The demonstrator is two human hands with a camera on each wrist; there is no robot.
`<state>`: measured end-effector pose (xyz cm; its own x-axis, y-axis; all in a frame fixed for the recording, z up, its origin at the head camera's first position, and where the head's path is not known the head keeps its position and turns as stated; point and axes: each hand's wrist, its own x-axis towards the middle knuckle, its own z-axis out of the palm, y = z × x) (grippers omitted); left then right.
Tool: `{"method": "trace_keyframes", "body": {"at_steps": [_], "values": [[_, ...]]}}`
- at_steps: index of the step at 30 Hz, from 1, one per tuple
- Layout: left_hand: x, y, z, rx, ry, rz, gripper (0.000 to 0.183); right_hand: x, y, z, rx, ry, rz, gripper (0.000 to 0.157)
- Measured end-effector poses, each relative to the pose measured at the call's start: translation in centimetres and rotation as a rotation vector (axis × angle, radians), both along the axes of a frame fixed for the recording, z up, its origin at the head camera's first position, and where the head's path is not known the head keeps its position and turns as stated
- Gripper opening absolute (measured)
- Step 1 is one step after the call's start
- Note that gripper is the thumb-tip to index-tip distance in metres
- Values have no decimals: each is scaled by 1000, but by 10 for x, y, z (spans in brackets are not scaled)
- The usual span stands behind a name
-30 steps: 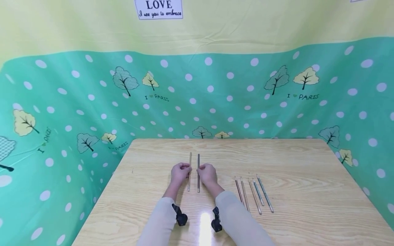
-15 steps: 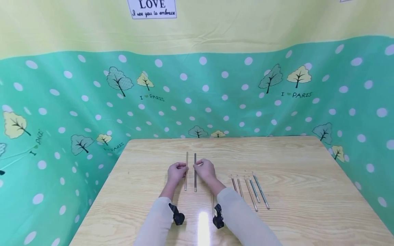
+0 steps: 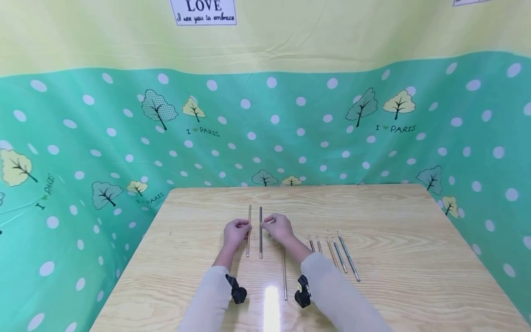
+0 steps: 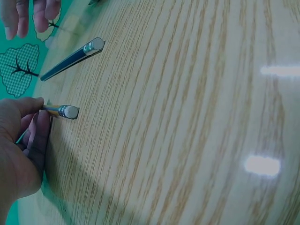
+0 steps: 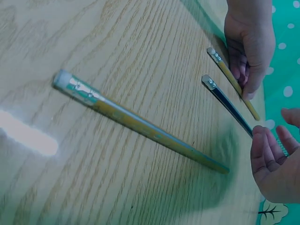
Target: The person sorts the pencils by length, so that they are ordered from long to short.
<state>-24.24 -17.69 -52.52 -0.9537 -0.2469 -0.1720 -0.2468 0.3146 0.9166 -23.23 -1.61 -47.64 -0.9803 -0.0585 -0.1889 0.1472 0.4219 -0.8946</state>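
Observation:
My left hand pinches a yellow pencil between thumb and fingers; it lies lengthwise on the table. In the left wrist view its white eraser faces the camera. Parallel to it, a little to the right, lies a black pencil with a silver eraser end. My right hand is just right of the black pencil. Its thumb and fingers are spread apart in the right wrist view, fingertips close to the pencil's far part. Another yellow pencil lies below the right hand, next to the forearm.
Several pencils, blue, brown and tan, lie in a slanted row to the right, partly behind the right sleeve. The wooden table is enclosed by a green printed curtain. Black cameras sit on both wrists.
The head view has shifted slightly. My right hand has eased off the black pencil, and its forearm has swung right, uncovering the yellow pencil beside it. The left hand keeps its pinch.

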Motion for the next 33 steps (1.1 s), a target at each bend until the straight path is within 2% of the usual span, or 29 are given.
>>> {"method": "trace_keyframes", "body": {"at_steps": [14, 24, 33], "values": [[0, 0, 1, -1, 2, 1, 25, 10, 19, 3, -32, 36, 58, 24], [-1, 0, -3, 28, 6, -8, 24, 16, 34, 3, -35, 30, 56, 26], [0, 0, 0, 25, 15, -10, 25, 20, 46, 5, -39, 29, 47, 24]]}}
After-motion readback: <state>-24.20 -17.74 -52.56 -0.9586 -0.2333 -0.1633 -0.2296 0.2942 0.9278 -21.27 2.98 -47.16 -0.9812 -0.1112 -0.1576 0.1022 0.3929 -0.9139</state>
